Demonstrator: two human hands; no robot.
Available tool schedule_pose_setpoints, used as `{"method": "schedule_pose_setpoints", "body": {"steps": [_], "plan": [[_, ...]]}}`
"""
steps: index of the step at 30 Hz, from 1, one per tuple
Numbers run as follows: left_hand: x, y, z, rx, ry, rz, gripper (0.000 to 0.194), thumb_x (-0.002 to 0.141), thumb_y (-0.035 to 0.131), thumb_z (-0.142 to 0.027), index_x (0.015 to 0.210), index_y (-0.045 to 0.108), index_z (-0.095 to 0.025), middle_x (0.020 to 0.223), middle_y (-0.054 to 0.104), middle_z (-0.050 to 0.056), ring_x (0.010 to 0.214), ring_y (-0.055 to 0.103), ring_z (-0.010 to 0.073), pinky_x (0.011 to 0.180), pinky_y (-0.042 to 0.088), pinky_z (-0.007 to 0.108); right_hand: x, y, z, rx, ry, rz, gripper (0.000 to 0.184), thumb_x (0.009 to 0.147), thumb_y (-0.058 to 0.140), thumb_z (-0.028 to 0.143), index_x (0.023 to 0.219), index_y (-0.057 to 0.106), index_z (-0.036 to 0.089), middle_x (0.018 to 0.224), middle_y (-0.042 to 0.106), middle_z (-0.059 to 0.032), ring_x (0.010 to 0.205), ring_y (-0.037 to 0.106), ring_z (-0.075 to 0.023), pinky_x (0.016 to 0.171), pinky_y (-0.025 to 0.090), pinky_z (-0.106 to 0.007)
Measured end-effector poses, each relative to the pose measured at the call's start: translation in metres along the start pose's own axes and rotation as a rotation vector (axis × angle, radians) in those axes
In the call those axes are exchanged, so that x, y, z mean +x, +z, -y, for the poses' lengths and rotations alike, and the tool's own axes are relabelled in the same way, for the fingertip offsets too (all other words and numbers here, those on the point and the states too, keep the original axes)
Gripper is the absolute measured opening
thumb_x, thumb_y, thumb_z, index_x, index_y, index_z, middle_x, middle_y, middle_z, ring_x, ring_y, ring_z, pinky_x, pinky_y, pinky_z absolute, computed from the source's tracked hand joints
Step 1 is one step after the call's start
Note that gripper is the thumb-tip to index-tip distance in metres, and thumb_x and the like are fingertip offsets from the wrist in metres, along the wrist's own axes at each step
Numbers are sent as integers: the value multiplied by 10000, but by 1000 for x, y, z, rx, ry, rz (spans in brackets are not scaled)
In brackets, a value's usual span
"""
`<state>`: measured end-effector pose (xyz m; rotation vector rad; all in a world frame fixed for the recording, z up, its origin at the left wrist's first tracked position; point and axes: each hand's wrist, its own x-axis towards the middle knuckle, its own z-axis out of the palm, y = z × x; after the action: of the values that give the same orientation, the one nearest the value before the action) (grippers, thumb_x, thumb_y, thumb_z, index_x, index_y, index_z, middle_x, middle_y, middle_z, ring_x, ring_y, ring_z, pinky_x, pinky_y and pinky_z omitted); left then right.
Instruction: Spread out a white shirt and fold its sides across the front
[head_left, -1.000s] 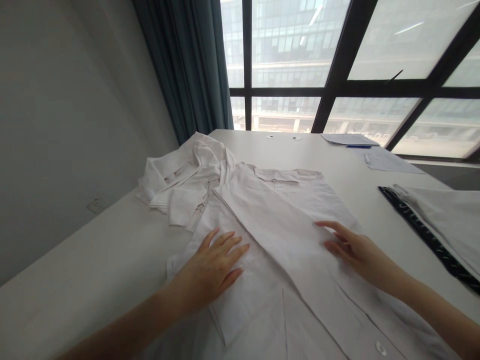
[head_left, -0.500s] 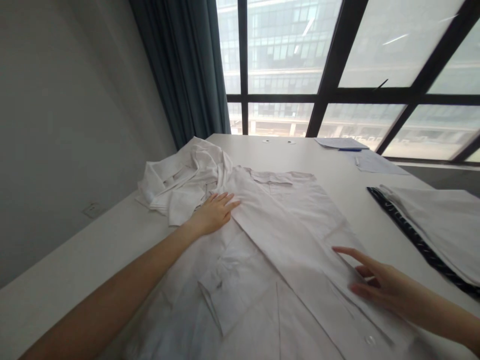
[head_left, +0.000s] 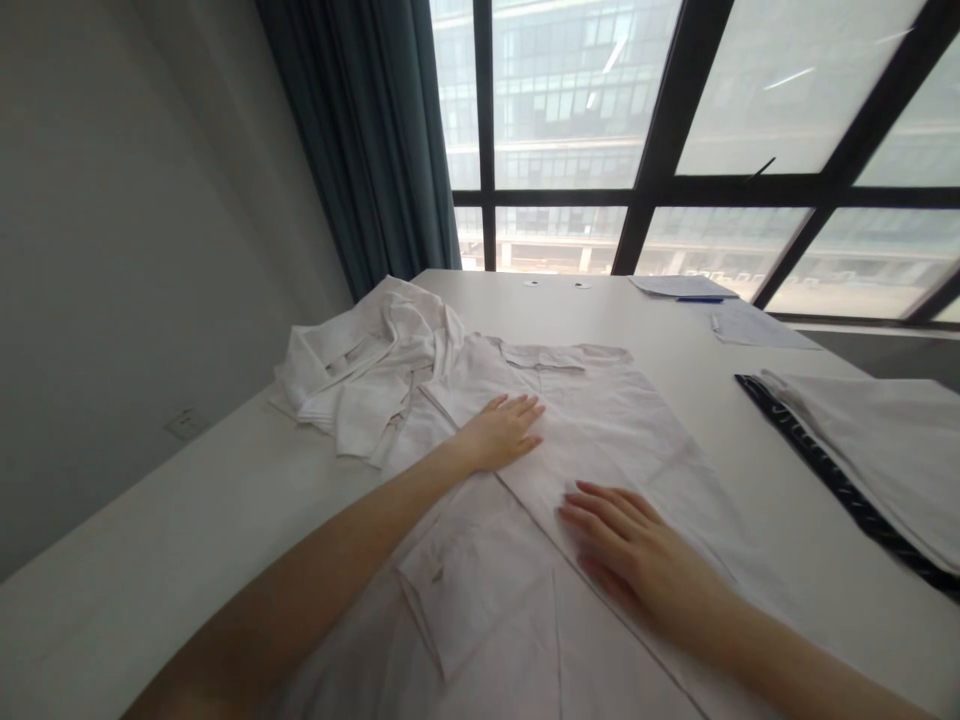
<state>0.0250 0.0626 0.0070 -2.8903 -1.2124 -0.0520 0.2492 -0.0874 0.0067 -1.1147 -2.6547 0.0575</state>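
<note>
A white coat lies spread over the table, its front panels overlapping and a pocket showing near me. My left hand rests palm down on the upper front of the coat, fingers stretched out. Lower and to the right, my right hand lies over the front panel near its overlapping edge, slightly blurred. Its fingers are extended, with nothing visible in them. The collar end points away from me, toward the window.
Bunched white cloth lies at the coat's upper left. Folded white fabric with a black patterned strip is on the right of the white table. Papers and a blue pen lie at the back right, below the window.
My left hand has moved right across the coat's upper front. My right hand has moved left from the panel's outer edge onto its middle. The coat's right side now looks flatter.
</note>
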Motion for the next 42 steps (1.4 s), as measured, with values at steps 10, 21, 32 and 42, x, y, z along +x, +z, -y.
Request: {"method": "schedule_pose_setpoints", "body": {"steps": [10,21,32,42], "plan": [[25,15,42,5,-228,79,604,987,261,-568,1524,260,-290,1617,160,61,1491,122,262,1175,112,532,-10,14,1,32,22,132,518,1019,366,404,1522,243,387,1568,293,22,1440,277,-261,1126,330,-530],[62,20,98,-22,-482,50,678,973,213,-588,1541,219,-217,1609,173,137,1487,143,271,1169,120,521,-9,13,1,-39,-4,147,531,1017,358,430,1527,215,396,1564,271,24,1414,325,-290,1096,378,-537],[65,22,105,-16,-465,-186,523,975,337,-420,1469,312,-250,1459,476,104,1385,379,238,1163,132,519,-8,17,-1,-92,-53,83,567,997,415,434,1530,234,363,1547,317,-4,1372,402,-298,1068,415,-497],[69,27,110,-39,-284,-192,459,970,296,-225,1377,479,-333,1469,487,9,1396,368,201,1164,89,541,-7,16,-1,-22,-17,114,533,1000,405,432,1516,289,366,1546,331,-11,1393,367,-299,1092,384,-503]]}}
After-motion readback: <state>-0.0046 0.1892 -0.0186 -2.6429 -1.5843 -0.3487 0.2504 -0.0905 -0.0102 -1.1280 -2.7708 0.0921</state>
